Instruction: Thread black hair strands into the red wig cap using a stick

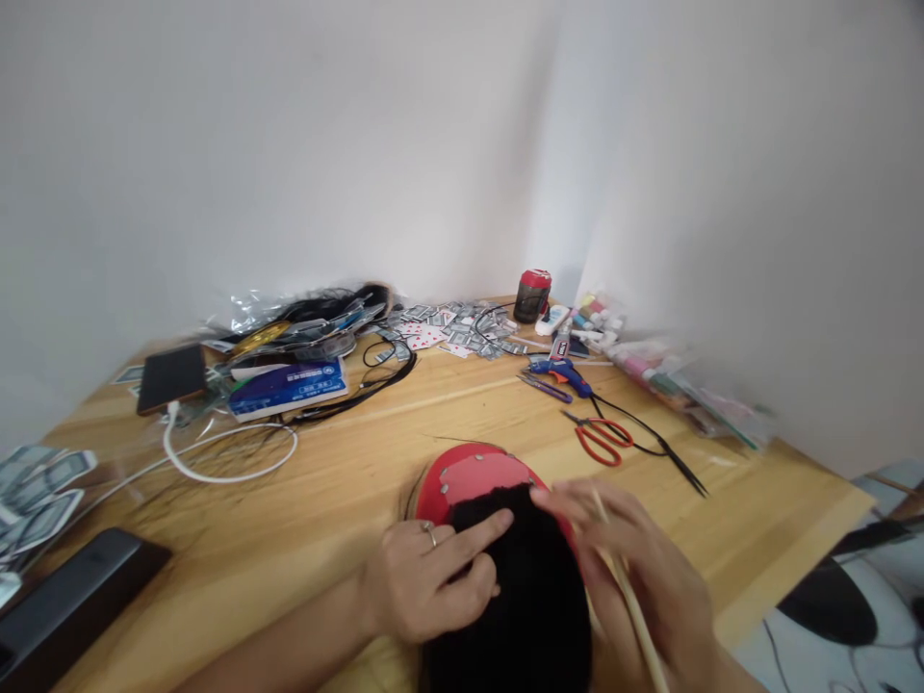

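A red dome-shaped form (437, 481) with a pink patch (480, 478) on top stands at the table's near edge. Black hair (538, 606) covers its near side. My left hand (437, 577), with a ring on one finger, holds the hair down; its index finger is stretched across the hair and the others are folded. On the right, my right hand (642, 568) is closed around a thin pale wooden stick (635, 616). Its fingertips touch the hair's upper right edge and are slightly blurred. Small grey clips or pins sit around the pink patch.
Red-handled scissors (604, 443), a blue glue gun (559, 375) and a purple cutter (545, 388) lie right of the form. Scattered playing cards (462, 327) and a dark can (532, 296) stand behind. A phone (171, 378), blue packet (289, 388) and black box (79, 606) are left.
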`<state>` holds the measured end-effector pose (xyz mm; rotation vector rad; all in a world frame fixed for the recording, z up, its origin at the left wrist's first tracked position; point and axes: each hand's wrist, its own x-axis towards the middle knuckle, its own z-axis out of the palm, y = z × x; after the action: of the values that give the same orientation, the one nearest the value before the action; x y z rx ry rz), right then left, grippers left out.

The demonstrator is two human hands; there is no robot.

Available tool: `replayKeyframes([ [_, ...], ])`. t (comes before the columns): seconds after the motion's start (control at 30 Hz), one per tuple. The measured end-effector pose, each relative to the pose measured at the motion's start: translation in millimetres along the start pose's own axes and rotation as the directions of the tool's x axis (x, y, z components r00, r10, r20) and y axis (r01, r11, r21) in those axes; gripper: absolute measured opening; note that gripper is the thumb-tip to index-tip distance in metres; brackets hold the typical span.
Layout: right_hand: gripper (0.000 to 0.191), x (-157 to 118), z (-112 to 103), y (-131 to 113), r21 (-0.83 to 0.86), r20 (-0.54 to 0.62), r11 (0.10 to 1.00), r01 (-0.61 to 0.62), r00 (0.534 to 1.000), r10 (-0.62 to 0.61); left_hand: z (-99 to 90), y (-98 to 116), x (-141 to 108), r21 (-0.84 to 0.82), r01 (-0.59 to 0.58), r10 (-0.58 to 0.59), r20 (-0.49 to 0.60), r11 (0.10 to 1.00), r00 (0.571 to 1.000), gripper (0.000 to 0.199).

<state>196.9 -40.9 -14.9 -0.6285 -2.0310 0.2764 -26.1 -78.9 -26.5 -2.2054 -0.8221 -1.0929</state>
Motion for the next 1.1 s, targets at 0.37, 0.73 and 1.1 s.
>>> replayKeyframes([
  [0.37, 0.028, 11, 21, -15, -0.018, 0.255, 0.971, 0.239, 0.94, -0.227, -18.9, -11, 9, -0.477, 0.475, -0.541, -0.002, 0.74, 0.841, 0.021],
  [0.73, 0.016, -9, 22, -7, 0.09, 0.256, 0.86, 0.503, 0.823, -0.508, 6.2, -7, 15, -0.318, 0.285, -0.235, 0.185, 0.904, 0.954, 0.022],
  [1.1, 0.023, -20, -24, 1, 0.197, 0.259, 0.968, 0.152, 0.945, -0.201, 12.9, 5, 20, -0.21, 0.184, -0.163, 0.114, 0.96, 0.98, 0.027],
])
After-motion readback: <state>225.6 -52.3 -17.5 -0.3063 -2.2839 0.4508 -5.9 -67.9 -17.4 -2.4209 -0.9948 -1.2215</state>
